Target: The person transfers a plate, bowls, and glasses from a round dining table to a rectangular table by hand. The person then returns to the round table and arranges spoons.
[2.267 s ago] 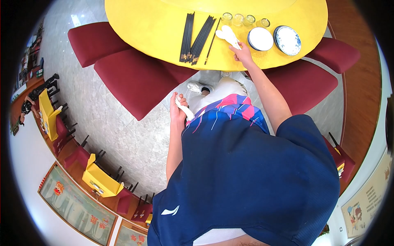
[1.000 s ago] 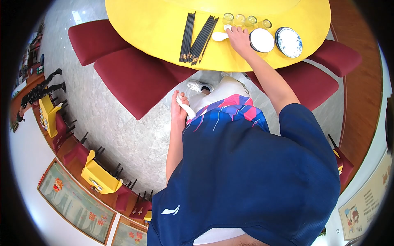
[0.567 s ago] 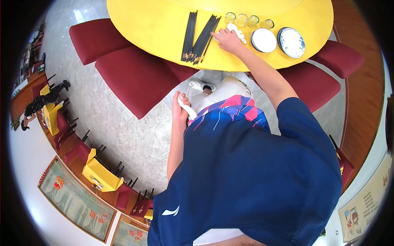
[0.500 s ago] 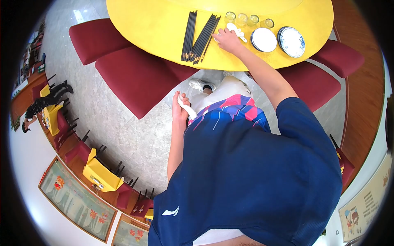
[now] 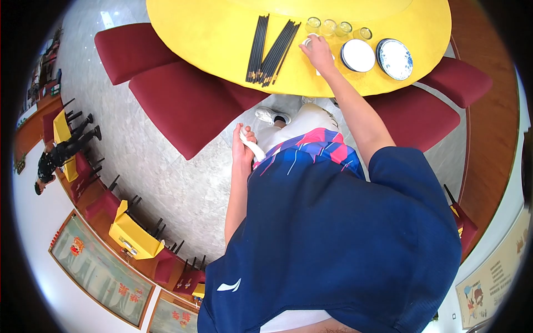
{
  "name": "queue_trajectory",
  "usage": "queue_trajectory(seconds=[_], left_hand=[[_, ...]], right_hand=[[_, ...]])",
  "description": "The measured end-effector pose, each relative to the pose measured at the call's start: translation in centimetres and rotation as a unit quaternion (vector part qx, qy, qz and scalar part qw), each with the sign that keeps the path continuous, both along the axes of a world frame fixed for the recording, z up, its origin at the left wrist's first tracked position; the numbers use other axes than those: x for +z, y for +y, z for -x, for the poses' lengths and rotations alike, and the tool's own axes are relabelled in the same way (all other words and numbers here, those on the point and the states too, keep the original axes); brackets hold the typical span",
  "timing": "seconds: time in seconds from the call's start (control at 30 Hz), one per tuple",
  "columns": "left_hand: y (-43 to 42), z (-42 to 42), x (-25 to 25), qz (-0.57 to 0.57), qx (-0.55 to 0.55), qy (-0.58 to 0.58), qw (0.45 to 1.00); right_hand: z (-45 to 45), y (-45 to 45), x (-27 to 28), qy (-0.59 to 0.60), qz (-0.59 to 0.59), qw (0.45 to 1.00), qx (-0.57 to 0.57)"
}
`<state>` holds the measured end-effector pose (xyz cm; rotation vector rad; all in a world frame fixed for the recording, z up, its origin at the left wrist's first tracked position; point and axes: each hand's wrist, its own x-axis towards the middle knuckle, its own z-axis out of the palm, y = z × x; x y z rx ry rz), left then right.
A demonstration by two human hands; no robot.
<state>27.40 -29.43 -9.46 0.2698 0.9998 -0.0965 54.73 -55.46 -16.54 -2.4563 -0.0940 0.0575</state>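
My left hand (image 5: 242, 145) is low beside my shorts, its fingers wrapped round a white, cloth-like strip (image 5: 255, 150) that hangs down. My right hand (image 5: 318, 54) reaches over the yellow table (image 5: 222, 55), fingers curled on white ceramic spoons (image 5: 308, 41); the hand hides most of them. Left of it lie black chopsticks (image 5: 277, 50) in two groups. Several small glasses (image 5: 328, 26) stand just beyond my fingers. To the right are a stack of white plates (image 5: 357, 55) and a stack of blue-patterned plates (image 5: 395, 59).
Dark red chairs (image 5: 172, 105) stand against the table's near edge on the left, and another chair (image 5: 416, 116) on the right. Far left, a person (image 5: 64, 150) in dark clothes is near other yellow tables (image 5: 136, 233). The floor (image 5: 183, 183) is grey tile.
My right hand has shifted a little to the right and now covers the white spoons that showed beside it before. My left hand stays put. The distant person has changed posture.
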Motion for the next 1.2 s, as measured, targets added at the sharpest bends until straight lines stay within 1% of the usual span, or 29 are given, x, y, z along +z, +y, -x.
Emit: queue_trajectory(seconds=[0.13, 0.2, 0.23, 0.4, 0.43, 0.5, 0.6, 0.73, 0.8, 0.83, 0.9, 0.93, 1.0, 1.13, 1.2], left_hand=[[0.0, -0.4, 0.2, -0.003, -0.004, 0.008, 1.0], [0.1, -0.5, 0.3, -0.004, -0.006, 0.006, 1.0], [0.1, -0.4, 0.3, -0.005, -0.006, 0.005, 1.0], [0.3, 0.1, 0.3, -0.002, 0.003, 0.005, 1.0], [0.4, 0.2, 0.2, -0.003, 0.005, 0.004, 1.0], [0.6, 0.4, 0.1, -0.003, 0.009, 0.001, 1.0], [0.7, 0.7, 0.1, -0.006, 0.015, 0.0, 1.0], [0.7, 0.9, 0.1, -0.007, 0.023, 0.004, 1.0], [0.7, 1.0, 0.1, -0.009, 0.024, 0.003, 1.0], [0.7, 1.1, 0.0, -0.011, 0.023, 0.003, 1.0], [0.8, 1.1, -0.2, -0.005, 0.025, -0.001, 1.0], [0.8, 1.1, -0.2, 0.001, 0.026, -0.006, 1.0], [0.8, 1.0, -0.1, 0.002, 0.029, -0.008, 1.0], [0.8, 1.0, -0.1, 0.003, 0.03, -0.008, 0.999], [0.8, 1.0, -0.3, 0.0, 0.026, -0.004, 1.0]], right_hand=[[-0.4, -0.6, -0.1, -0.023, 0.023, 0.999, -0.044], [-0.8, -1.0, 0.0, -0.034, 0.073, 0.997, -0.019], [-1.0, -1.0, 0.2, -0.034, 0.074, 0.997, -0.019], [-1.8, -0.9, 0.3, 0.0, 0.162, 0.986, 0.035], [-1.8, -0.8, 0.2, 0.0, 0.162, 0.986, 0.037], [-1.7, -0.6, -0.1, -0.031, 0.19, 0.979, 0.065], [-1.7, -0.4, -1.2, -0.049, 0.181, 0.977, 0.102], [-1.3, -0.8, -1.3, -0.08, 0.169, 0.974, 0.125], [-1.4, -1.0, -1.4, -0.073, 0.206, 0.966, 0.135], [-1.4, -1.0, -1.3, -0.073, 0.207, 0.966, 0.136], [-1.7, -0.8, -1.2, -0.042, 0.284, 0.947, 0.145], [-1.9, -0.9, -1.2, -0.043, 0.284, 0.947, 0.144], [-2.5, -1.1, -1.1, -0.029, 0.294, 0.937, 0.186], [-3.0, -1.0, -2.5, -0.026, 0.278, 0.943, 0.183], [-2.8, -0.6, -2.9, -0.01, 0.234, 0.961, 0.145]])
